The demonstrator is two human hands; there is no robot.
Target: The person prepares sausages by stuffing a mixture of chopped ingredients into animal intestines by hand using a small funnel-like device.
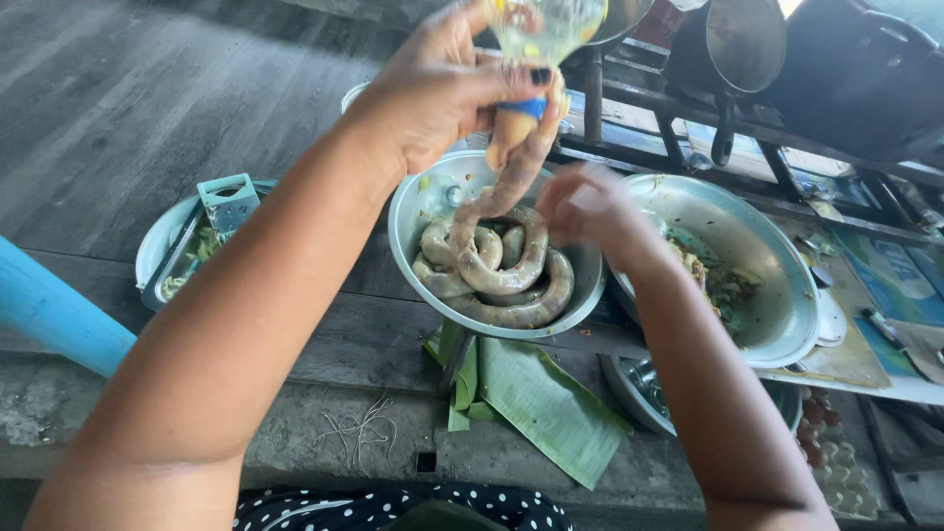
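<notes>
The left hand [433,84] closes its fingers on a clear plastic funnel [546,29]. From it a soft, glossy sausage [497,261] hangs down and coils in a round metal bowl [413,211]. The right hand [590,206] is blurred; its grip cannot be told.

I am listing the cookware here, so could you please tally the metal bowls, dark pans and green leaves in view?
Metal bowls: 3 — sausage bowl, filling bowl, lower bowl
Dark pans: 2 — hanging pan, big black pot
Green leaves: 1 — banana leaf
Total: 6
</notes>
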